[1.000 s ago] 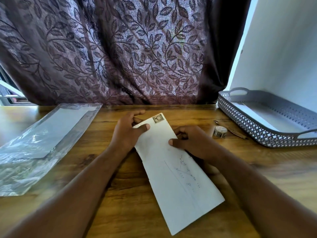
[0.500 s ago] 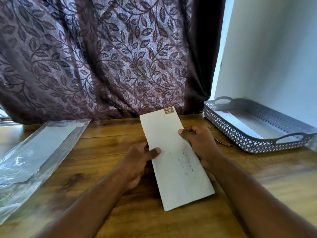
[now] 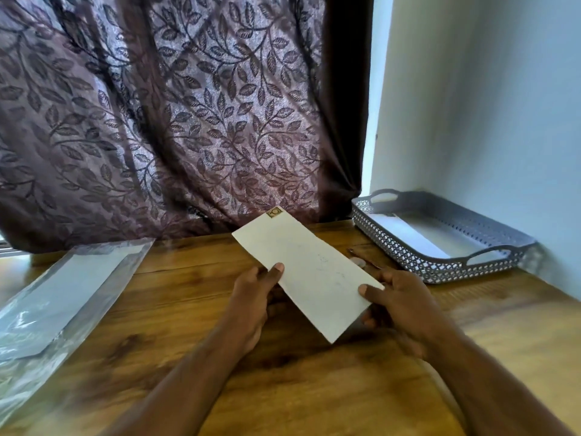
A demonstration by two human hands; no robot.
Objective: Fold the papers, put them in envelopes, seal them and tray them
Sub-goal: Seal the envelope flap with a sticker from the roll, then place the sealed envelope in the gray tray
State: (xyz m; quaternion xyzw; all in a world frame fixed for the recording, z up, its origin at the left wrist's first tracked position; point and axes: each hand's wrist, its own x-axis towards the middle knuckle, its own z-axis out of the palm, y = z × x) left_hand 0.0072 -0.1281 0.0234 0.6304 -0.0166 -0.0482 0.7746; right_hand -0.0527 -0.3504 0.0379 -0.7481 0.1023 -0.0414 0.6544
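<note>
Both hands hold a stamped envelope (image 3: 309, 272) above the counter (image 3: 283, 388): left hand (image 3: 254, 294) pinches its long edge, right hand (image 3: 399, 302) its near end. The tray (image 3: 440, 265) sits to the right. Such light edge grips could let the envelope slip or bend on the way there.

Wooden table (image 3: 314, 388): grey tray (image 3: 408, 247), plastic sleeve (image 3: 56, 297).

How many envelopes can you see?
2 for sure. One white stamped paper envelope is held above the wooden table by the left hand and right hand. Another white one lies inside the grey perforated plastic tray; more may hide underneath.
</note>
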